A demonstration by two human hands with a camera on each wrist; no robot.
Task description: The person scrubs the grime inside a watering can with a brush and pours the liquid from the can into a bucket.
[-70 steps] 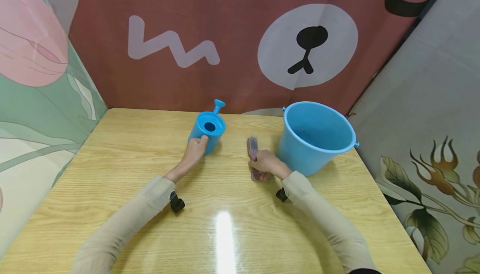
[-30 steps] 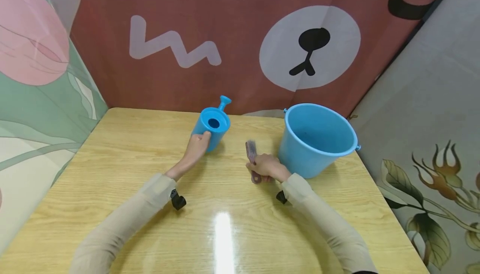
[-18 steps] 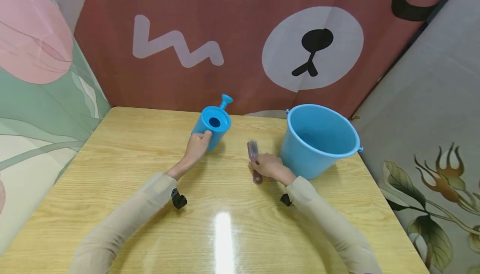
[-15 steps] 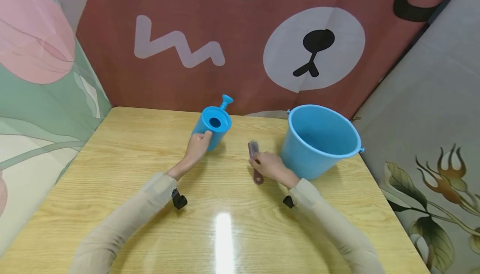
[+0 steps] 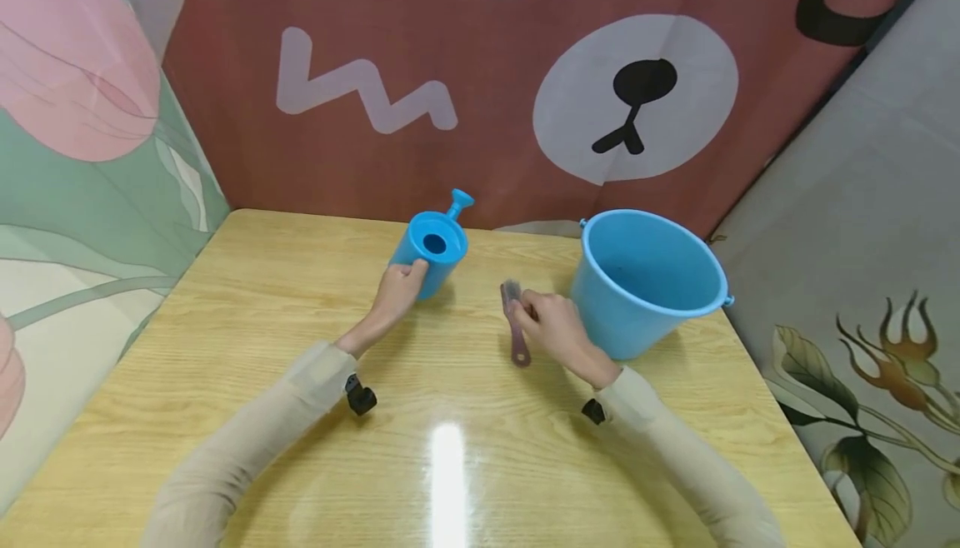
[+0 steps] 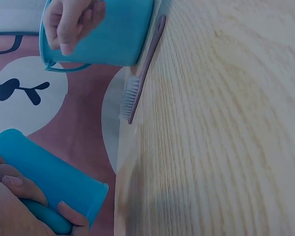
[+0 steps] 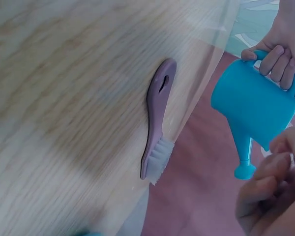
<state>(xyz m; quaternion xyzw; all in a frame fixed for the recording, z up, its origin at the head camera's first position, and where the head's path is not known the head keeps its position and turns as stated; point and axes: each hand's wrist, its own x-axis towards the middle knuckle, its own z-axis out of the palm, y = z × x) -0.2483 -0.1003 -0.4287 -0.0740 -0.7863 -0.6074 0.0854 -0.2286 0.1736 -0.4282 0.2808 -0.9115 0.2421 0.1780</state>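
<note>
My left hand [image 5: 397,288] grips the handle of a blue watering can [image 5: 433,280], whose spout points toward the back. In the left wrist view the can [image 6: 64,172] appears raised off the tabletop and tilted. A mauve brush [image 5: 517,340] with pale bristles lies on the table between the can and a blue bucket. My right hand [image 5: 555,323] hovers above and right of the brush, its fingers loosely curled around nothing. The right wrist view shows the whole brush [image 7: 157,108] apart from that hand.
The blue bucket [image 5: 622,319] stands upright at the back right, close behind my right hand. A wooden table [image 5: 300,465] carries everything. Behind it hangs a brown bear-print cloth [image 5: 480,148], and a floral cloth [image 5: 810,281] hangs on the right.
My right hand has let go of the brush and lifted away up and to the right. The brush now lies on the table. My left hand still grips the can, shifted slightly right in view.
</note>
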